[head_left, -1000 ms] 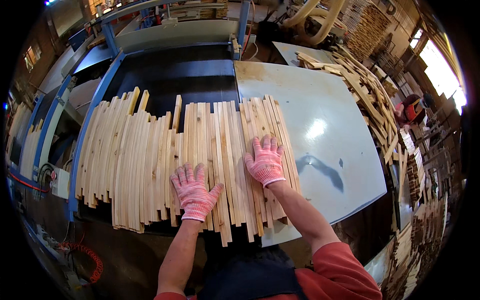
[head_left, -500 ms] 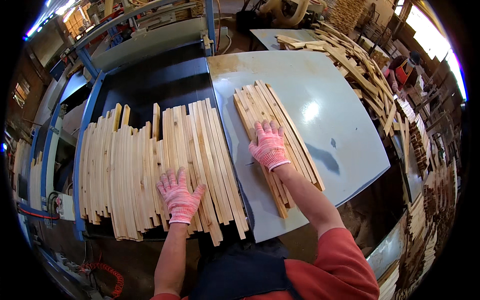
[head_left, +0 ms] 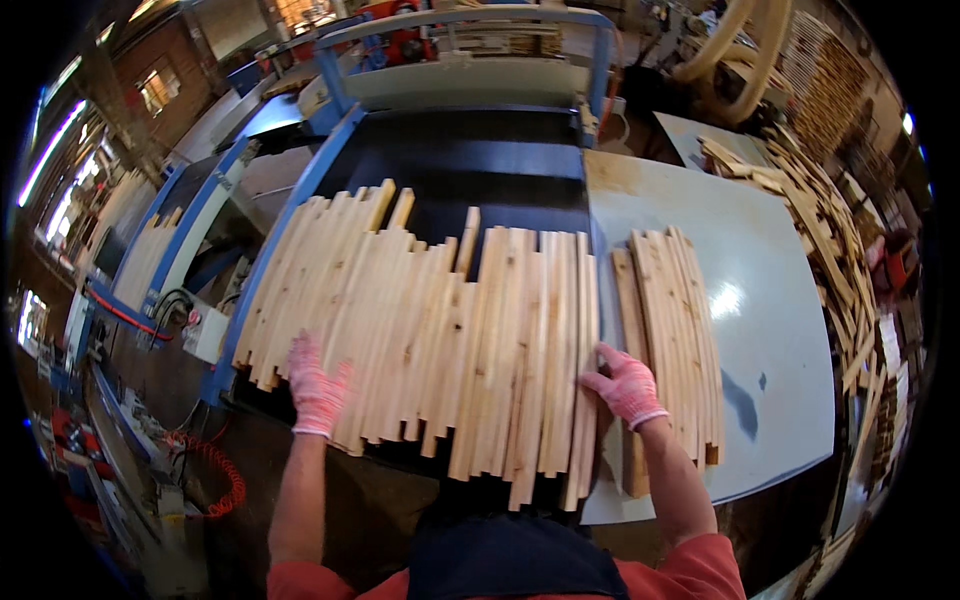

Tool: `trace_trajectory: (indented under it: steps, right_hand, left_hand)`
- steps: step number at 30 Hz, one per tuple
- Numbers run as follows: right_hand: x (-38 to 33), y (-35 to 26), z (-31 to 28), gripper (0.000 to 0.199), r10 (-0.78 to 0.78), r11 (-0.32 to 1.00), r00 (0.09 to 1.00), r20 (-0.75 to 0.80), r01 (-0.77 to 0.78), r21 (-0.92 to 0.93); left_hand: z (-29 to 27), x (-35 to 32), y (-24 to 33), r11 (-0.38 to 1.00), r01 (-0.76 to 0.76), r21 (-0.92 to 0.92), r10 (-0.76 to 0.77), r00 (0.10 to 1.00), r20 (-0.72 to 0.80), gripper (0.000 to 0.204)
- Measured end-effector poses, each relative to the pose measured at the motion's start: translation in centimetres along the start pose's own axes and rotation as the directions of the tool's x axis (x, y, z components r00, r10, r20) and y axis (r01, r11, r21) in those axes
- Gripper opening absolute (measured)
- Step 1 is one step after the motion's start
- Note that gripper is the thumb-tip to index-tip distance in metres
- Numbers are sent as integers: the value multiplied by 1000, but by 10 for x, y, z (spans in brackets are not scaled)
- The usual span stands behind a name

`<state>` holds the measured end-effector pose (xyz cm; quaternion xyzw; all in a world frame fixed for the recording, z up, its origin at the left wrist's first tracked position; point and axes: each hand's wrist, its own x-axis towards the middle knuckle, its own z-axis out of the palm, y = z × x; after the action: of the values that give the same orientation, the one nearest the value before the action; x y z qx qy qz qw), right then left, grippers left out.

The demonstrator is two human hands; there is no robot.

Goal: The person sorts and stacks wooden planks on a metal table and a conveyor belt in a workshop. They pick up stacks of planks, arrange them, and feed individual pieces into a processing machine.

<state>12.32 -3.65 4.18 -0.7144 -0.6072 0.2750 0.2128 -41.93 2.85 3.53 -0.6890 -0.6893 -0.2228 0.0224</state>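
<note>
A wide row of pale wood strips (head_left: 480, 350) lies side by side on the black conveyor belt (head_left: 460, 140), their ends uneven. My left hand (head_left: 320, 392), in a pink-and-white knit glove, rests with fingers spread on the near ends at the row's left part. My right hand (head_left: 630, 390), gloved alike, is at the row's right edge, its fingertips against the outermost strip and nothing gripped in it. Just right of that hand, a smaller bundle of strips (head_left: 684, 330) lies on the grey metal table (head_left: 780, 300); my right wrist partly covers it.
A blue frame (head_left: 330, 150) borders the belt on the left and crosses behind it. Loose scrap wood (head_left: 815, 210) is heaped beyond the table at right, near another person (head_left: 895, 270) in red. A red coiled hose (head_left: 225, 490) hangs at lower left.
My right hand has left the bundle on the table for the row's right edge. My left hand has moved left across the strips. The view has swung left.
</note>
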Motion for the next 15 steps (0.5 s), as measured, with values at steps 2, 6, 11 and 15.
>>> trace_trajectory:
  steps: [2, 6, 11, 15]
  right_hand:
    - [5, 3, 2, 65, 34, 998, 999, 16, -35, 54]
    - [13, 28, 8, 76, 151, 972, 987, 62, -160, 172]
    - [-3, -4, 21, 73, 221, 975, 959, -177, -221, 19]
    - [-10, -24, 12, 68, 177, 951, 936, -303, -242, -194]
  left_hand:
    - [-28, 21, -72, 985, 138, 99, -133, 989, -62, 88]
    - [-78, 71, -179, 882, 298, 364, -237, 950, -204, 91]
    - [-115, 118, -254, 799, 360, 481, -372, 925, -73, 83]
    - [-108, 114, -281, 746, 390, 540, -400, 911, -106, 83]
